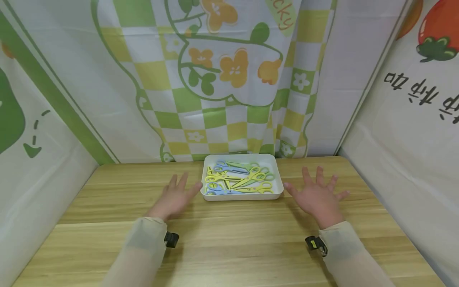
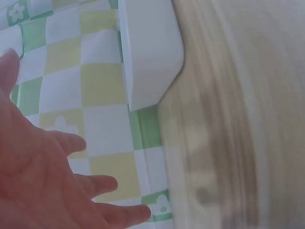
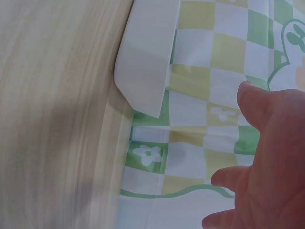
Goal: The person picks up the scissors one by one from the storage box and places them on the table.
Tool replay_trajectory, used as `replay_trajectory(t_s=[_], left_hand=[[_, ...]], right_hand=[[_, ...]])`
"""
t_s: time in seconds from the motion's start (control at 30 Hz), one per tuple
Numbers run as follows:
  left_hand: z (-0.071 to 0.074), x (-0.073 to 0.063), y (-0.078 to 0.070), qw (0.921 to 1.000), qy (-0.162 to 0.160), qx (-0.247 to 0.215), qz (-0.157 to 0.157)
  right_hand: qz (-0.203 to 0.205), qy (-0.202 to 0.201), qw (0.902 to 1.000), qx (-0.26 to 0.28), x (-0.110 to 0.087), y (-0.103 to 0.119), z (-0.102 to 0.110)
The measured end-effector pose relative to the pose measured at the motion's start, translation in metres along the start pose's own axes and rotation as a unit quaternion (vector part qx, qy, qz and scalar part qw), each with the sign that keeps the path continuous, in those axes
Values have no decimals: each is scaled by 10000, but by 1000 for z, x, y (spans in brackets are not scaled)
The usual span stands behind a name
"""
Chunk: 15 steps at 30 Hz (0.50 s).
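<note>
A white tray (image 1: 244,197) stands at the back of the wooden table, holding several pairs of scissors (image 1: 254,175) in yellow, blue and green. To its left is my left hand (image 1: 174,198), fingers spread and nothing held, its thumb near the tray's left end. On the other side my right hand (image 1: 318,196) has its fingers fanned out and also holds nothing; the thumb points at the tray's right end. Both wrist views show the hands apart from the tray's outer wall, the left hand (image 2: 52,176) with its palm in sight, the right hand (image 3: 271,157) at the frame's edge.
The wooden table (image 1: 229,247) stretches in front of the tray. Behind it hangs a green, yellow and white checked cloth (image 1: 215,119). Printed side panels (image 1: 401,131) border the table left and right. Each wrist wears a small black camera (image 1: 172,240).
</note>
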<state>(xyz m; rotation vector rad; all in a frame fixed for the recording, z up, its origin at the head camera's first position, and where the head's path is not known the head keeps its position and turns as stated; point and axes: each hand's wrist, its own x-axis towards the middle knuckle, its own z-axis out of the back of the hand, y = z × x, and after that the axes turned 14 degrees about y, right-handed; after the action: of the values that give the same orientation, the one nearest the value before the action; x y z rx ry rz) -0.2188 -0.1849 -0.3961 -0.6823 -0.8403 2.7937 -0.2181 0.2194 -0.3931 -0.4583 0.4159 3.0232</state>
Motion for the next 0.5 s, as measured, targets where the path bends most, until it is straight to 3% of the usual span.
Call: replay_trajectory(t_s=[0.3, 0.5], left_hand=[[9, 19, 1, 9963, 78, -310, -792], [7, 33, 7, 9947, 262, -426, -902]], right_hand=[[18, 69, 10000, 13, -3, 4, 3], [19, 108, 9999, 26, -4, 5, 4]])
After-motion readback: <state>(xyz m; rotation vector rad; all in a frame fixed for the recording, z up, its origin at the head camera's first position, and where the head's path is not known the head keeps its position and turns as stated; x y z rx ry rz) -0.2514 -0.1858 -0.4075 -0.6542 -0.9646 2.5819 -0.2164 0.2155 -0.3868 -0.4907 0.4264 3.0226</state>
